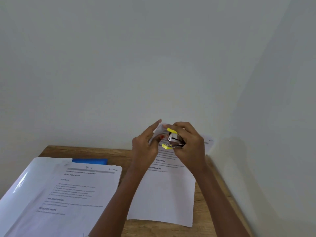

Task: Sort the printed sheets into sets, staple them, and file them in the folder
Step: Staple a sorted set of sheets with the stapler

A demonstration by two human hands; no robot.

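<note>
Now right hand (191,144) fingers clenched round stapler (173,138); left hand (145,146) pinches lifted corner of sheet set (164,194), presumably steadying pages for the staple

Two bare forearms (119,199), left grip (145,146), right grip (189,144) — red spot on left thumb (a nail, blurred)

Hands, two: left hand (143,148), right hand (190,144). Stapler (173,139), one. Paper stacks, two: left stack (82,189), right stack (164,194). Blue folder (89,161), one. Clear sleeve (30,182), one. Bench (82,151), one.
</note>
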